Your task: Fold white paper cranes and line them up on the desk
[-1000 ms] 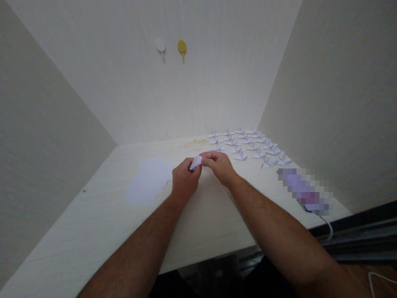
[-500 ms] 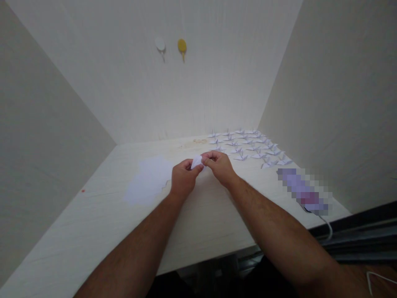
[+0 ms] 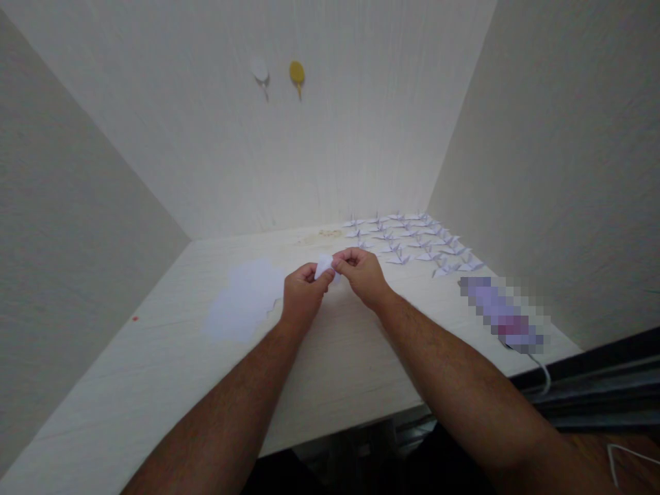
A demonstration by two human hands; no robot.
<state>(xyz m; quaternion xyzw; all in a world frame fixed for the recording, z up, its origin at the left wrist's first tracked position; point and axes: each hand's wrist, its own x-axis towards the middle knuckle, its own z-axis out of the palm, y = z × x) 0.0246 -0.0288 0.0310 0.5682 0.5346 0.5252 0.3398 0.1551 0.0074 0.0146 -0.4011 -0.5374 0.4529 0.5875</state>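
A small piece of folded white paper (image 3: 324,264) is held up over the middle of the table. My left hand (image 3: 305,291) pinches it from the left, thumb in front. From the other side my right hand (image 3: 364,275) grips its right edge between thumb and fingers. Part of the paper is hidden behind the fingers. To the left lie white paper sheets (image 3: 242,299), overexposed so that single sheets hardly show. Several folded white paper cranes (image 3: 399,258) stand in rows at the back right.
The pale wooden table (image 3: 170,371) is walled on three sides. A pixelated flat object (image 3: 500,313) with a white cable (image 3: 545,378) lies near the right edge. One white hook (image 3: 260,71) and one yellow hook (image 3: 297,73) are on the back wall. A brownish stain (image 3: 330,234) marks the table's rear.
Both hands stay pinched on the paper, which has turned or shifted slightly between the fingers. The whole view has moved a little; the cranes and sheets lie as before.
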